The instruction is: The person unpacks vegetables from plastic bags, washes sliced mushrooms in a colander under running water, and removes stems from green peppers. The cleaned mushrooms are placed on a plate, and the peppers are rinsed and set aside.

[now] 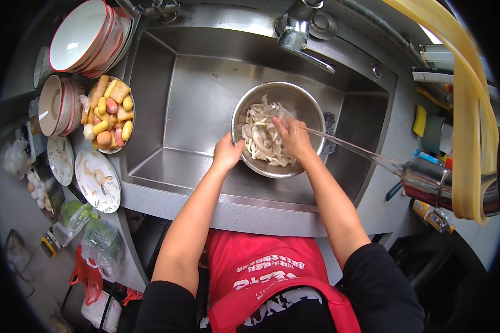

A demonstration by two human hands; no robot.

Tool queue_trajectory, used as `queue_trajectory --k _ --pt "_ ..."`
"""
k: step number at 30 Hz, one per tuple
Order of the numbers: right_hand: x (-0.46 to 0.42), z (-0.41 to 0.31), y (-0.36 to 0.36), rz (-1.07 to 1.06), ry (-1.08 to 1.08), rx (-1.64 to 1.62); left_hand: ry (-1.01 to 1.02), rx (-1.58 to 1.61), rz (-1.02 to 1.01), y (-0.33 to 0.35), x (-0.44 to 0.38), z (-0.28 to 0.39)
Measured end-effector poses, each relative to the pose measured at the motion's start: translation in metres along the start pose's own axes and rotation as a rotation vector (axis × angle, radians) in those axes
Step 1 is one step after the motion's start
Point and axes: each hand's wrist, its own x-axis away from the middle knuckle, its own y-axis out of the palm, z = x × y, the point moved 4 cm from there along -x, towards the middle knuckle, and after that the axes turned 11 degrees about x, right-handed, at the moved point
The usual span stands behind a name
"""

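A round stainless steel bowl (280,171) stands in the sink (200,91), holding pale torn mushroom pieces (262,137). My left hand (228,153) grips the bowl's left rim, thumb on top. Inside the bowl, at the right of the pieces, lies my right hand (292,135); its fingertips touch them and are partly hidden, so whether it grips any cannot be told. From a chrome faucet (425,181) close to the camera at the right, a stream of water (354,150) runs towards the bowl and my right hand.
Left of the sink are stacked bowls (77,35), a plate of sausages and fried pieces (108,114), patterned plates (98,180) and bagged vegetables (102,245). A second faucet (293,35) rises at the back rim. Behind the bowl's right side lies a dark scouring pad (330,120); yellow tubing (466,104) hangs at right.
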Motion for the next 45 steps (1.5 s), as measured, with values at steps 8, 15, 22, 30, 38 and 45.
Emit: queue_trajectory --k 8,15,22,30,38,45 --pt "-0.010 0.058 0.012 0.236 -0.389 0.134 -0.213 0.039 -0.224 0.011 -0.012 0.021" --pt "-0.033 0.001 0.068 0.518 -0.252 0.365 -0.312 0.105 -0.298 0.013 -0.024 0.010" --pt "-0.017 0.062 0.044 0.485 -0.003 0.035 0.358 -0.366 -0.050 0.051 0.007 0.063" --pt "-0.077 0.085 0.106 0.400 0.124 -0.604 -0.162 0.270 -0.058 0.110 -0.094 0.018" --pt "-0.003 0.073 0.039 0.357 -0.188 -0.048 0.044 -0.231 0.095 0.073 -0.021 0.021" --pt "-0.060 0.058 0.092 0.113 0.232 -0.958 -0.341 0.318 -0.009 0.122 -0.071 0.013"
